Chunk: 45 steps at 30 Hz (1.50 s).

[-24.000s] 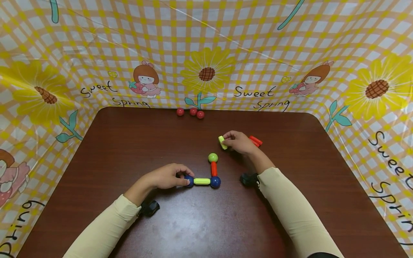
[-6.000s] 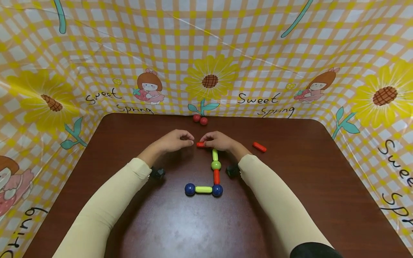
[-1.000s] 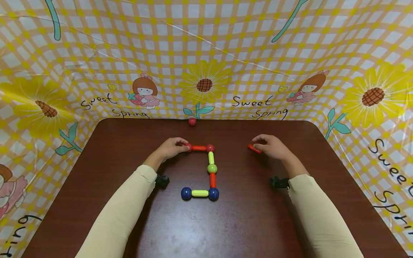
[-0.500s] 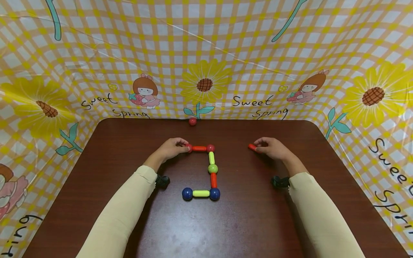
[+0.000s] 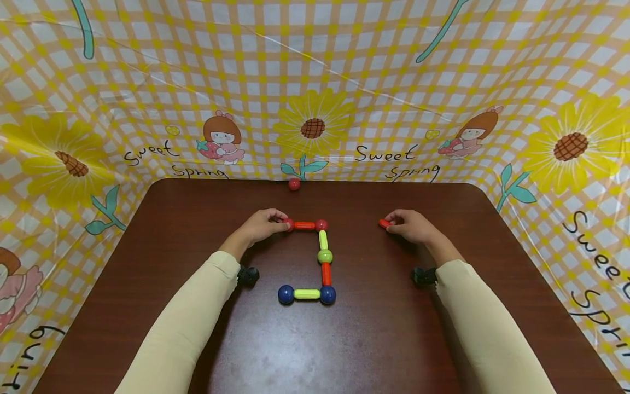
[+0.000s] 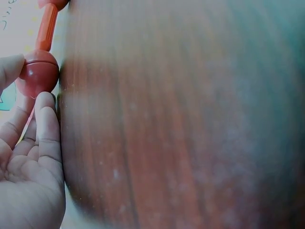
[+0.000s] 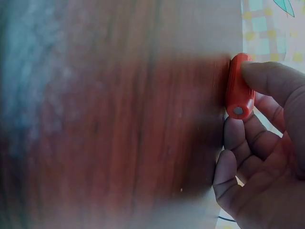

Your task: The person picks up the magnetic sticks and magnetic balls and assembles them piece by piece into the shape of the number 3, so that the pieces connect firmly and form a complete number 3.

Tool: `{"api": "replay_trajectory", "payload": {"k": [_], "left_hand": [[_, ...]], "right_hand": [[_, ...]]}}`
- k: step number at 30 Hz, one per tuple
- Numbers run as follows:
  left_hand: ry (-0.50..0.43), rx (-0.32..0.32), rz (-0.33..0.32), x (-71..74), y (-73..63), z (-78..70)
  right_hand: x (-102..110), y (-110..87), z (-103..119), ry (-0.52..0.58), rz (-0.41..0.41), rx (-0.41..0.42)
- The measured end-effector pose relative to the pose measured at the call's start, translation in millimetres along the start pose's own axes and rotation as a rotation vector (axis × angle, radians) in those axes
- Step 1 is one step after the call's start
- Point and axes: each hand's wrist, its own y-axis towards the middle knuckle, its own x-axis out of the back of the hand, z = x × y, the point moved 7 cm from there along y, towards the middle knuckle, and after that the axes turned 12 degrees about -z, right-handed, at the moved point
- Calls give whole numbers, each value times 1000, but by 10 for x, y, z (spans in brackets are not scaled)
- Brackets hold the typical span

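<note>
In the head view, magnetic rods and balls form an angular chain on the brown table. My left hand (image 5: 263,225) pinches the red ball (image 6: 39,74) at its upper left end. From there a red rod (image 5: 304,225) runs to another red ball (image 5: 321,225). Below that come a yellow-green rod (image 5: 322,240), a green ball (image 5: 325,256) and a second red rod (image 5: 326,274). Two blue balls (image 5: 286,294) with a yellow-green rod (image 5: 307,294) between them make the bottom. Off to the right, my right hand (image 5: 413,225) pinches a loose red magnetic rod (image 7: 239,88), its metal tip showing.
A single red ball (image 5: 293,184) lies at the table's back edge, against the checked cloth (image 5: 315,65) that hangs behind and at both sides. Dark wood tabletop (image 5: 315,350) stretches in front of the chain.
Over the longer span the chain gained rods and red balls at its top. Within the last second my right hand has turned the loose red rod slightly; my left hand stays on its ball.
</note>
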Motion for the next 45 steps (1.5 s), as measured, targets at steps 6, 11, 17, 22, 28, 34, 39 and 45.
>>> {"api": "replay_trajectory", "payload": {"k": [6, 11, 17, 22, 28, 34, 39, 45], "left_hand": [[5, -2, -2, -2, 5, 1], [7, 3, -4, -1, 4, 5], [9, 1, -13, 14, -11, -2], [11, 0, -15, 17, -18, -10], [8, 6, -10, 5, -12, -6], [5, 5, -9, 9, -20, -16], [6, 5, -11, 9, -17, -13], [17, -1, -12, 4, -11, -9]], "right_hand": [[-9, 9, -14, -11, -2, -1], [7, 14, -21, -8, 0, 5], [21, 9, 70, 5, 11, 18], [-18, 23, 187, 23, 36, 39], [-83, 40, 405, 30, 55, 85], [-160, 45, 657, 33, 83, 138], [-263, 37, 844, 50, 128, 180], [-361, 3, 1073, 68, 163, 230]]}}
